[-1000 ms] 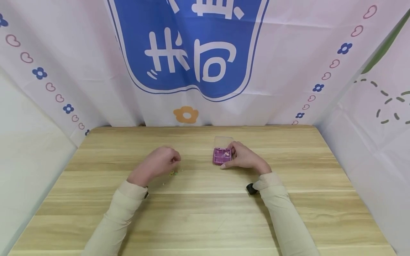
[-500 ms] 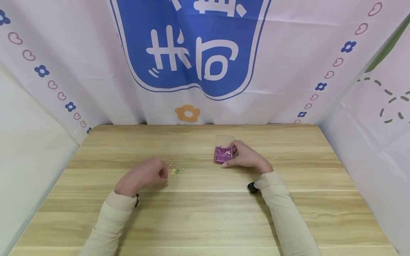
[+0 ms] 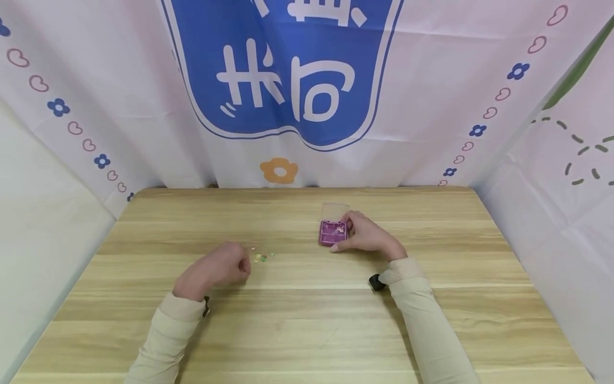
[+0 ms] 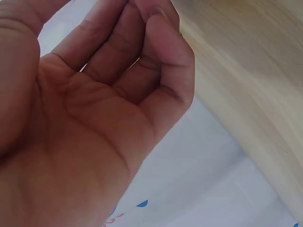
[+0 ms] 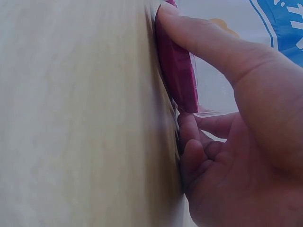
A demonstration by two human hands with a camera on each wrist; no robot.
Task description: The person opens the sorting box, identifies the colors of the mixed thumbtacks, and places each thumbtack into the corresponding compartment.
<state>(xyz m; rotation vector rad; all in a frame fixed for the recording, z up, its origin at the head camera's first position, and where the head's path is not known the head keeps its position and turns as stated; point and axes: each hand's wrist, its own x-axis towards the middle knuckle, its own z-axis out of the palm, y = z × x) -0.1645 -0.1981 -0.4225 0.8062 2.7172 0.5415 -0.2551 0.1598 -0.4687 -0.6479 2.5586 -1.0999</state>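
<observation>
A small purple pill box (image 3: 332, 233) with inner dividers stands on the wooden table, its clear lid (image 3: 335, 211) tipped back. Several tiny pale pieces (image 3: 340, 229) lie in its back right compartment. My right hand (image 3: 368, 234) grips the box from the right, thumb at the front and fingers at the back; the right wrist view shows the thumb (image 5: 199, 35) against the purple side. Several tiny coloured pieces (image 3: 264, 258), green and yellowish, lie loose at the left. Beside them my left hand (image 3: 218, 269) is low, fingers bent; its fingertips are hidden, so I cannot tell whether it pinches a piece.
The wooden table (image 3: 307, 330) ends at a hanging white cloth (image 3: 417, 160) with a blue emblem. White cloth walls (image 3: 53, 213) stand on both sides. A black band (image 3: 377, 282) sits at the right wrist.
My left hand has drawn left and toward me, uncovering a loose piece behind it and covering the spot where another lay. My right hand stays on the pill box.
</observation>
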